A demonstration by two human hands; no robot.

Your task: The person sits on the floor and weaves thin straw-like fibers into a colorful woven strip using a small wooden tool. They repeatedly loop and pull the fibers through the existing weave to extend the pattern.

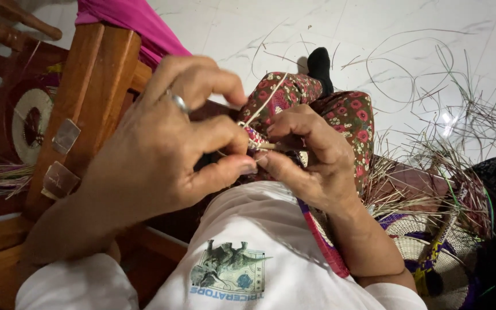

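Two hands meet at the middle of the head view, over the person's lap, working a small woven piece (254, 139) of pink and pale strands. The left hand (162, 149), with a ring on one finger, has its thumb and forefinger closed narrowly on the near edge of the weave, the other fingers curled loosely above. The right hand (311, 158) pinches a pale straw strand (262, 109) against the piece, fingertips tight together; the strand runs up and away toward the floral trouser leg (345, 115).

Doing this stitch well looks to depend on keeping the strand taut while the left thumb holds the last wrap flat, so nothing loosens as the fibre is drawn through.

Much is hidden: the fingers cover most of the weave, so its shape and the strand's path through it cannot be made out. A striped pink band (322, 244) passes under the right wrist, its end out of sight. To the right lie loose straw fibres (431, 155) and a partly cut-off coiled basket (426, 252); at left stands a wooden chair frame (93, 86).
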